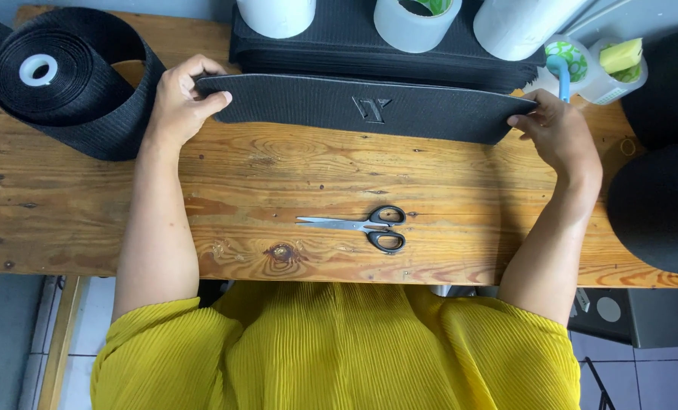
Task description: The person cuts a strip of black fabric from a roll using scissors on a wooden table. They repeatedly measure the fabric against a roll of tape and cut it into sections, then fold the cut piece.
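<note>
Nearest the camera, a pleated yellow garment (339, 349) covers the person's body, and both bare forearms reach away from it over a knotty, varnished wooden plank table (278, 175). On the bare wood between the arms lies a pair of steel scissors with black loop handles (365, 226), closed, blades pointing to the person's left, well apart from either hand. Farther out, a long, flat black strip of ribbed woven material with tapered ends and a small raised emblem at its middle (361, 106) stretches across the table, its near edge just above the wood. The left hand (181, 100) grasps its left end, thumb on top near the edge and fingers curled behind; the right hand (559, 130) pinches the right end, fingertips pressed on the upper face. The strip thus spans from one hand to the other. To the far left sits a large roll of black ribbed webbing on a white core (58, 76), its loose tail trailing toward the left hand. Behind the strip rests a stack of similar black pieces (354, 53), topped by a white roll (276, 15), a translucent tape roll (417, 23) and a white cylinder (521, 26). Far right, two small clear plastic cups (593, 68) hold a blue-handled tool and a yellowish sponge-like piece, beside dark fabric rolls (657, 197).
</note>
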